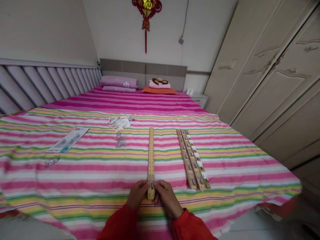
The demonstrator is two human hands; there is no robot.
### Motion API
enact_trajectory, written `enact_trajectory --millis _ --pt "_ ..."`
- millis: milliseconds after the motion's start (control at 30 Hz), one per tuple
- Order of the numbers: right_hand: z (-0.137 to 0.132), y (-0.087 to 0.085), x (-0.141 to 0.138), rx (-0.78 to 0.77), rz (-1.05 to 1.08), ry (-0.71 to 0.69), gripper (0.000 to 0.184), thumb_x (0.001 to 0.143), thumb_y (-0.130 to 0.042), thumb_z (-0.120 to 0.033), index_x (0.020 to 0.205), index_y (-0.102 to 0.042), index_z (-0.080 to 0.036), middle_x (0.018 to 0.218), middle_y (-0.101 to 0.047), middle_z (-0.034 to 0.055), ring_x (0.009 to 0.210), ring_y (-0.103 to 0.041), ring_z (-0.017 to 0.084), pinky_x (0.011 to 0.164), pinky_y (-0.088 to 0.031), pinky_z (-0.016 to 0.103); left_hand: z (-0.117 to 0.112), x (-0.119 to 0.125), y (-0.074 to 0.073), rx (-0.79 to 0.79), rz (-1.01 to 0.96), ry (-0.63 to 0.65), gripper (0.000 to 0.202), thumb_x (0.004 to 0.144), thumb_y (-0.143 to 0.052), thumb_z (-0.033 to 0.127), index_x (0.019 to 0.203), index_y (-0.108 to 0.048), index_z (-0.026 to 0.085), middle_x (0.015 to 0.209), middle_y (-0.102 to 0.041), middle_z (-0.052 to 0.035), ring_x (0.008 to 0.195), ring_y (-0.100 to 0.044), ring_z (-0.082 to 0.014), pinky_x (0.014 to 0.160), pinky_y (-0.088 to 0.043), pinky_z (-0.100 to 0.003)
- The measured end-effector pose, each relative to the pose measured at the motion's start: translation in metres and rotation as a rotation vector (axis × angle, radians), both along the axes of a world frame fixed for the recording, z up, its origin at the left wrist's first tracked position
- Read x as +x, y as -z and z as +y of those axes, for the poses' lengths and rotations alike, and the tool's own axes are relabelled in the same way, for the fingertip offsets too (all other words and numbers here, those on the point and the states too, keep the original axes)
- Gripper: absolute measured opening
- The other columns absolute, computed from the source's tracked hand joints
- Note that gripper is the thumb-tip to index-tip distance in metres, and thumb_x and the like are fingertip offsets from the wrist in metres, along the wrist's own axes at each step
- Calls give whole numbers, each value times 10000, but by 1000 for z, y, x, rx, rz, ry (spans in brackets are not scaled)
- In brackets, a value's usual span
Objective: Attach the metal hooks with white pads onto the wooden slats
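A narrow wooden strip (151, 153) with rows of small holes lies lengthwise on the striped bed cover in front of me. At its near end sits a small clear piece with a metal hook (151, 184). My left hand (137, 194) pinches this hook piece from the left, thumb and fingers closed. From the other side, my right hand (166, 196) is also closed, its thumb and forefinger on the same piece. The fingers partly hide the hook and the strip's edges.
Right of me lie wooden strips (192, 160) carrying metal hooks and white hooks (196, 155). Loose clear pieces (120, 140) lie left of centre, near crumpled packaging (121, 122). Farther left are a hook package (68, 140) and a small tangled item (52, 161).
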State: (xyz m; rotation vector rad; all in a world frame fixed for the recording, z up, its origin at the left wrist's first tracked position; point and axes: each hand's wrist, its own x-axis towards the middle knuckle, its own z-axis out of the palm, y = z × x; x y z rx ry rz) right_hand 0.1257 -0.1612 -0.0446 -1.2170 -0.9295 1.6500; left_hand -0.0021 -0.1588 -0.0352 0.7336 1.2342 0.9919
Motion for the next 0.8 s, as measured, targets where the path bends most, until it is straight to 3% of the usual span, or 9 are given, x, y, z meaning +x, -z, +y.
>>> enact_trajectory --millis 233,400,633,800 --pt "-6 -8 0 -121 206 6 339 576 -732 -407 713 -581 -137 428 -586 -18 306 -454 65 291 -245 150 11 -2 -10 15 153 76 533 526 -660 661 633 -546 152 511 -524 29 477 -502 -115 494 -399 -254" --pt "-4 -5 1 -114 189 6 254 560 -724 -323 677 -595 -138 397 -560 -33 295 -422 57 299 -206 157 21 1 -10 64 349 83 499 491 -686 629 491 -473 177 403 -416 60 399 -383 -83 423 -278 -230" --pt "-3 -1 0 -115 171 35 165 534 -688 -245 595 -558 -164 342 -494 -66 287 -364 50 316 -212 170 23 4 4 55 322 11 449 493 -663 589 450 -446 198 384 -395 66 406 -349 -80 443 -260 -233" --pt "1 -6 -1 -60 198 46 133 549 -668 -237 599 -567 -165 337 -463 -80 289 -324 45 321 -201 174 25 5 -1 87 333 -17 454 551 -614 611 458 -433 205 404 -395 60 420 -374 -92 445 -273 -238"
